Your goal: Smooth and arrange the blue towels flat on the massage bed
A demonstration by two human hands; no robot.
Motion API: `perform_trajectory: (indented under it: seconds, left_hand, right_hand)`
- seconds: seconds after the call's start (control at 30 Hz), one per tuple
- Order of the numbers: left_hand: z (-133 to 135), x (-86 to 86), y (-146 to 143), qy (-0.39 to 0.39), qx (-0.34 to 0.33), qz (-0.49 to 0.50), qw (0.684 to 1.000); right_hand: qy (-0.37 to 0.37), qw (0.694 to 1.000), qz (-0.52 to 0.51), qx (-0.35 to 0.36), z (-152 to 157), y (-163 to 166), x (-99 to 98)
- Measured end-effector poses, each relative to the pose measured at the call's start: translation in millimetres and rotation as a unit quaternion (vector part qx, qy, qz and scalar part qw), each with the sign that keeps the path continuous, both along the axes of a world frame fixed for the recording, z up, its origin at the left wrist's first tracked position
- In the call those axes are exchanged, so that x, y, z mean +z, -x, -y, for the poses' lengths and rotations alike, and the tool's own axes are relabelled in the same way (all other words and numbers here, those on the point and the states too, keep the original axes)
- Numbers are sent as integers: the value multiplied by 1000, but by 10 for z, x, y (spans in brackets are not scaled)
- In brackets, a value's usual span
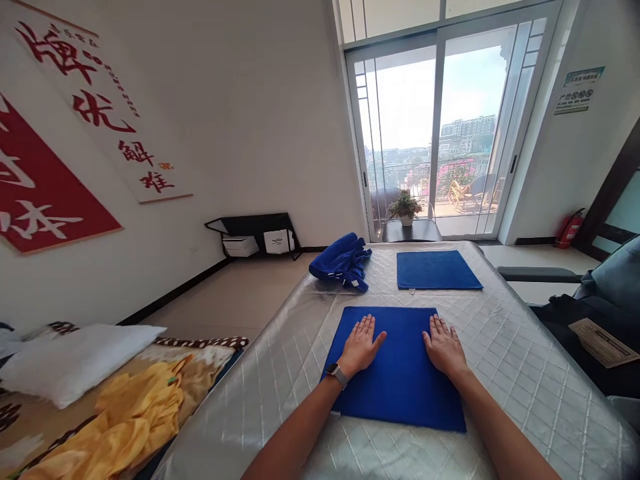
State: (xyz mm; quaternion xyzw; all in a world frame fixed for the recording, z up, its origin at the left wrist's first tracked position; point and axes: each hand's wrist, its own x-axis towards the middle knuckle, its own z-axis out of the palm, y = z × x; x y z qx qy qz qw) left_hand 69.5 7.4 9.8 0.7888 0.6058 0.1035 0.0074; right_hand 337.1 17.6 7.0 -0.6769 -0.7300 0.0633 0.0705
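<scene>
Mattress: silvery, diamond-quilted. Flat cloth on mattress: solid deep blue. Second cloth, mattress far end: solid blue. Bunched cloth, mattress far left: blue. Left of mattress: yellow fabric; white pillow; bedding beige, brown-and-white patterned. Beyond mattress, right: red extinguisher.

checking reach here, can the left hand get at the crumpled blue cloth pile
Probably yes: the left hand lies on the spread blue cloth, the crumpled pile sits ahead and nothing stands between, though leaning may help.
</scene>
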Motion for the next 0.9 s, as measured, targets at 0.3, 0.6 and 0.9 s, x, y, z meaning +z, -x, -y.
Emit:
perform_trajectory:
  seconds: [0.3, 0.6, 0.9]
  left_hand:
    - [25, -86, 603, -27, 93, 3, 995]
    - [9, -108, 631, -29, 85, 31, 995]
    - [8, -116, 661, -19, 82, 47, 995]
  right_hand:
    - [-12, 1000, 27, -6, -21, -6, -63]
    - [-11, 999, 50, -6, 45, 42, 54]
    - [0, 997, 70, -15, 400, 49, 52]
